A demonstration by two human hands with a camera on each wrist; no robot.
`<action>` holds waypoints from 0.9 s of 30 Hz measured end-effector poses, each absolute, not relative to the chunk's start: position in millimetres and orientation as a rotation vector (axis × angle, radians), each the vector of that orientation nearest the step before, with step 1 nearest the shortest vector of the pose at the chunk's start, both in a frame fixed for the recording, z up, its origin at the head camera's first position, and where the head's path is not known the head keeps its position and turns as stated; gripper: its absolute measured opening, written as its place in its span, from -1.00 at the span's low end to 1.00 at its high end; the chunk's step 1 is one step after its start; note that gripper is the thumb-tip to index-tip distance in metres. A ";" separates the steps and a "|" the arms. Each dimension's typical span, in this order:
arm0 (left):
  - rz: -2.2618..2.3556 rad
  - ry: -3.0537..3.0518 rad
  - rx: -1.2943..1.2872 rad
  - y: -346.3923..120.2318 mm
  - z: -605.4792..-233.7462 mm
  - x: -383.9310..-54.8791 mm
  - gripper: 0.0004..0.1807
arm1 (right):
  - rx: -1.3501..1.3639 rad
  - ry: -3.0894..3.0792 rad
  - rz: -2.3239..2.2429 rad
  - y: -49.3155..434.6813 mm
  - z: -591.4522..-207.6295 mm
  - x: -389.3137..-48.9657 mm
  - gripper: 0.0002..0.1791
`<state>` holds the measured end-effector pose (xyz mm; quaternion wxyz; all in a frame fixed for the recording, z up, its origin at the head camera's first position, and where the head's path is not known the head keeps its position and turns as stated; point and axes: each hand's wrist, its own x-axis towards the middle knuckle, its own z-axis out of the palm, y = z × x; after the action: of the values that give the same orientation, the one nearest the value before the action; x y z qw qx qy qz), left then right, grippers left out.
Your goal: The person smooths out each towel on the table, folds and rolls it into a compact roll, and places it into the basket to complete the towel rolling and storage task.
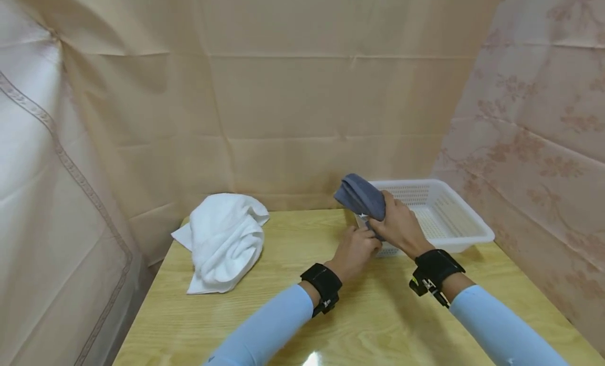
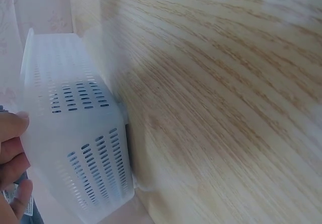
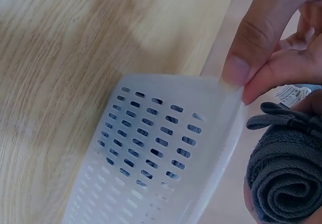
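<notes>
My right hand (image 1: 400,225) grips a rolled blue-grey towel (image 1: 359,196) above the left end of a white plastic basket (image 1: 465,241). Seen from the right wrist, the towel (image 3: 284,181) shows its spiral end and a small dark loop, with a printed white label (image 3: 292,94) behind. My left hand (image 1: 355,251) is at the basket's near left corner, its thumb (image 3: 236,69) and forefinger pinching the rim. Through the slots of the basket wall (image 3: 204,95) something bluish shows. The left wrist view has the left fingers (image 2: 14,143) beside the basket's outer wall (image 2: 48,133).
A crumpled white towel (image 1: 227,240) lies at the left of the wooden table (image 1: 293,313). Beige cloth (image 1: 302,103) hangs behind the table's far edge, and a floral curtain (image 1: 534,145) runs along the right side, close to the basket.
</notes>
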<state>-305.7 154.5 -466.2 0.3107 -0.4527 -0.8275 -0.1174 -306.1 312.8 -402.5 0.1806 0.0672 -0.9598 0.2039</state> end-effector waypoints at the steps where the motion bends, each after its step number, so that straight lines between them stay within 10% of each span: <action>1: -0.309 -2.181 -1.195 155.4 -466.3 -305.9 -0.89 | 0.184 -2.712 0.574 313.7 -402.8 -307.2 -0.08; 27: -0.374 -2.192 -1.288 166.2 -458.6 -305.1 -0.86 | 0.035 -2.680 0.561 354.2 -405.3 -319.0 -0.12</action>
<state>-305.1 166.2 -458.6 0.2823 -0.4807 -0.8183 -0.1396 -319.0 354.2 -405.3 0.2003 0.0125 -0.9589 0.2008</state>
